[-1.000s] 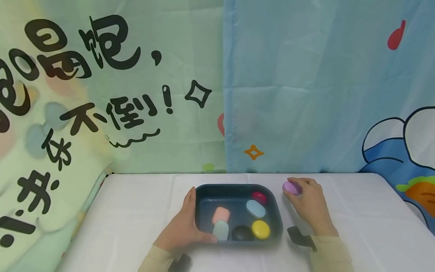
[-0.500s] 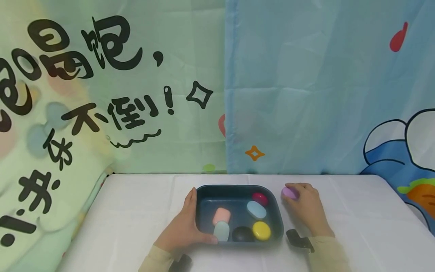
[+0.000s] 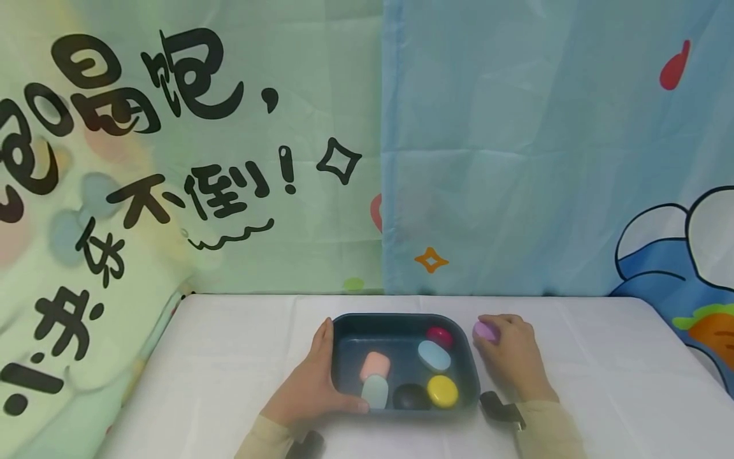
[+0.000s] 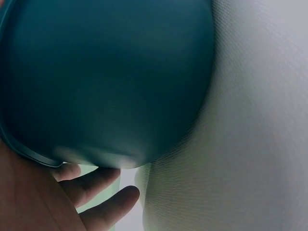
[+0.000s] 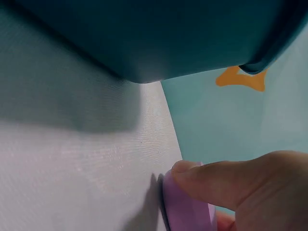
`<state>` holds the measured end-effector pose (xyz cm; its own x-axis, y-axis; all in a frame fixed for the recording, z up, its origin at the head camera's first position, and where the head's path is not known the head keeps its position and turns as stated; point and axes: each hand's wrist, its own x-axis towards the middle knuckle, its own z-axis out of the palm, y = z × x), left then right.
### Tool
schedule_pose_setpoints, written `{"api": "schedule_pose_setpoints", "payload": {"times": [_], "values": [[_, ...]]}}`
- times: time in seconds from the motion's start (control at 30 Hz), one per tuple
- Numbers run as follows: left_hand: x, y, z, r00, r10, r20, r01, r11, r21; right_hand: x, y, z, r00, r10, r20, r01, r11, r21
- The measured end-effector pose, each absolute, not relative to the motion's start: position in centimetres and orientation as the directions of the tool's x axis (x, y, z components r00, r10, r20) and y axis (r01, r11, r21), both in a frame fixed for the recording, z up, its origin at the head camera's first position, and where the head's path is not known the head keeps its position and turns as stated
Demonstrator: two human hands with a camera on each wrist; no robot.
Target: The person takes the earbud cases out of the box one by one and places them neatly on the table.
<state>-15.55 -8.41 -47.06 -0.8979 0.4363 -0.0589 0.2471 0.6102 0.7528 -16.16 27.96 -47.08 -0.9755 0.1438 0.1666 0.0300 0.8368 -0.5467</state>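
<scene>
A dark teal rectangular tray (image 3: 352,341) sits on the white cloth, with several smooth pebble-like pieces inside. My left hand (image 3: 321,376) grips its left end, thumb along the near rim and fingers along the left side; in the left wrist view, fingertips meet the tray wall (image 4: 106,96). To the right of the tray, my right hand (image 3: 515,350) pinches a purple rounded piece (image 3: 485,331) between thumb and fingers. In the right wrist view the thumb presses the purple piece (image 5: 185,207) close over the cloth, its far part cut off by the frame.
Inside the tray are a pink piece (image 3: 375,365), a pale grey-green piece (image 3: 375,392), a black one (image 3: 411,396), a yellow one (image 3: 442,391), a light blue one (image 3: 434,356) and a red one (image 3: 439,336). A printed curtain (image 3: 487,159) hangs behind the table (image 3: 229,357).
My right hand has moved slightly nearer and to the left with the purple piece, closer to the tray's right side. The left hand still holds the tray; the head view has shifted a little.
</scene>
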Motion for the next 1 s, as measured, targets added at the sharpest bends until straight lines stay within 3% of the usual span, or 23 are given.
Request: {"api": "schedule_pose_setpoints", "payload": {"times": [0.37,0.6,1.0], "values": [[-15.6,-8.4,-47.0,-0.895,0.444,-0.052,0.257,0.606,0.753,-16.0,28.0,-46.4,-0.973,0.148,0.176,0.03,0.843,-0.538],[-15.6,-8.4,-47.0,-0.895,0.442,-0.053,0.256,0.61,0.75,-15.7,28.5,-45.0,-0.954,0.069,0.29,-0.09,0.861,-0.5],[-15.6,-8.3,-47.0,-0.896,0.441,-0.048,0.26,0.61,0.748,-14.6,27.1,-41.7,-0.972,0.029,0.233,-0.099,0.848,-0.521]]}}
